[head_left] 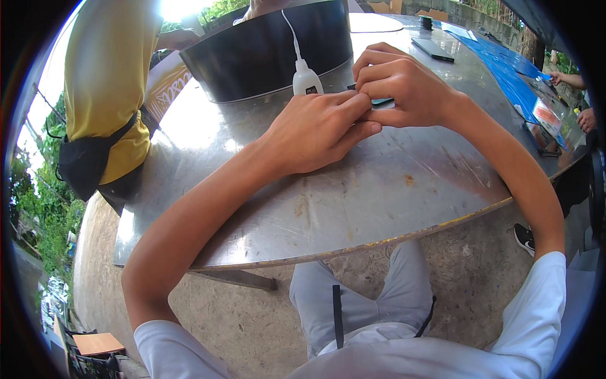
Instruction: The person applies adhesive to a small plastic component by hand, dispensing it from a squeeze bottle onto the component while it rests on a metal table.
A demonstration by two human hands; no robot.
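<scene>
My left hand point(323, 129) rests low over the metal table point(353, 189), its fingers closed and curled away from view. Against it is my right hand point(404, 88), with bent fingers pinched together from the right. Between the two hands shows a sliver of a small flat dark piece with a teal face point(381, 102); the fingers cover most of it, so its kind cannot be made out. Just beyond my left knuckles stands a white bottle-shaped thing point(307, 78) with a tapered neck and a thin white line running up from it. Its lower part is hidden by my left hand.
A curved black panel point(271, 54) stands on the table beyond my hands. A dark flat device point(433, 49) lies at the far right, near a blue sheet point(514, 79). At left stands a person in yellow point(107, 69); another person's hands point(586, 119) show at the right edge.
</scene>
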